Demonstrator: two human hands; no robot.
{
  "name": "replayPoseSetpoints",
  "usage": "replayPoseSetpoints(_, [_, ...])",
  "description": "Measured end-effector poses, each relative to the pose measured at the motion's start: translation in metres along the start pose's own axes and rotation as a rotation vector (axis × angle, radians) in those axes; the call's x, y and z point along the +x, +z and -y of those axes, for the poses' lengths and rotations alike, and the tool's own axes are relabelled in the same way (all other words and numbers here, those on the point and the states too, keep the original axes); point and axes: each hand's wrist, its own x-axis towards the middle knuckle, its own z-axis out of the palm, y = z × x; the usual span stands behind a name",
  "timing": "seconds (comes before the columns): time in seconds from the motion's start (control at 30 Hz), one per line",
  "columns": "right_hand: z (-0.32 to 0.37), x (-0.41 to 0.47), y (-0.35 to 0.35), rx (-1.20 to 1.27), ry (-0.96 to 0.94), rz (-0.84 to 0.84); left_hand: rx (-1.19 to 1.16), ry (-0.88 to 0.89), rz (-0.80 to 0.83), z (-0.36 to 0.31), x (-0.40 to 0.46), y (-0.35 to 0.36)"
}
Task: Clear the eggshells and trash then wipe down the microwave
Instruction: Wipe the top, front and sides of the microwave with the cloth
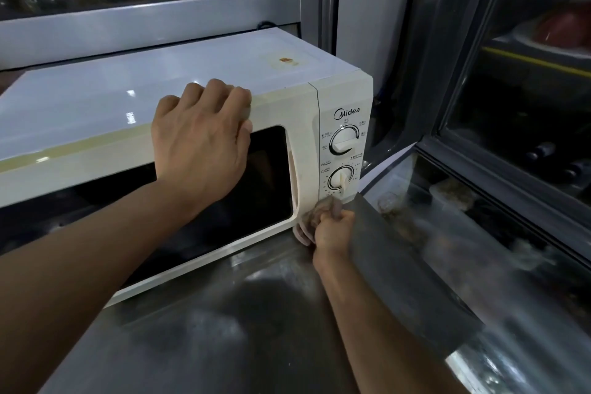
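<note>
A cream-white microwave (179, 70) with a dark door window and two dials stands on a steel counter (224, 323). My left hand (204, 137) lies over the top front edge of the door, fingers bent onto the top panel, steadying it. My right hand (332, 233) grips a crumpled brownish cloth (319, 211) and presses it against the lower right front corner, just under the lower dial (341, 178). No eggshells or trash show in this view.
A grey window frame (150, 25) runs behind the microwave. To the right, a glass-topped display case (479, 233) holds food items below the glass, with a dark framed glass panel (527, 105) above it.
</note>
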Motion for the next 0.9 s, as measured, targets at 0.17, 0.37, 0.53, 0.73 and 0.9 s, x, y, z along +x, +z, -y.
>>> replayPoseSetpoints(0.17, [0.009,0.018,-0.008,0.024,0.016,-0.024,0.023,-0.002,0.015,0.000,0.000,0.000])
replayPoseSetpoints(0.37, [-0.019,-0.007,0.009,0.029,0.037,-0.044,0.014,-0.019,0.031,-0.001,0.000,-0.003])
replayPoseSetpoints(0.53, [-0.053,-0.055,0.028,-0.154,0.081,0.168,-0.001,-0.012,0.074,0.000,0.001,-0.006])
replayPoseSetpoints(0.73, [-0.032,-0.067,0.035,-0.131,-0.029,0.201,-0.117,0.061,0.216,0.013,-0.001,-0.019])
replayPoseSetpoints(0.9, [-0.015,-0.057,0.035,-0.081,0.052,0.052,-0.145,-0.025,0.185,0.051,-0.032,-0.049])
